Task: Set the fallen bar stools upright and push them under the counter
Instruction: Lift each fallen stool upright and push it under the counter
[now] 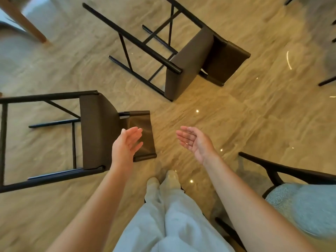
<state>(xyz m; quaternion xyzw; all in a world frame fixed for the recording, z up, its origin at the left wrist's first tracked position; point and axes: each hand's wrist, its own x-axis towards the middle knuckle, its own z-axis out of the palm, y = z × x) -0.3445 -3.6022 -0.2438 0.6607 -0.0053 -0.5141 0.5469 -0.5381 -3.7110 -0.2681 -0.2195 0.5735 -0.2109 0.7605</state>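
Left hand [127,144]: open, fingers straight and close together, palm turned toward the other hand, holding nothing.
Right hand [194,140]: open, fingers loosely extended, palm turned toward the left hand, holding nothing.
Near bar stool [98,131]: dark-brown upholstered seat and low backrest on a black metal frame. It lies on its side on the floor with its legs pointing left. Its backrest sits under the left hand's fingers in the view, and whether they touch it cannot be told. The right hand is apart from it, to the right.
Far bar stool [183,64]: same brown seat and black frame, also tipped on its side. Its legs run toward the upper left and its backrest lies to the right. It is beyond both hands and well apart from them.
Floor [236,115]: glossy beige marble with light spots reflected in it.
Trousers [172,215]: pale grey, on the person's legs. The feet stand between the forearms, just beside the near bar stool's backrest.
Chair [305,206]: black curved frame with a pale blue-grey textured seat, upright at the lower right, just beside the right forearm.
Wooden leg [27,20]: light wood, slanted, in the upper left corner, well apart from both stools.
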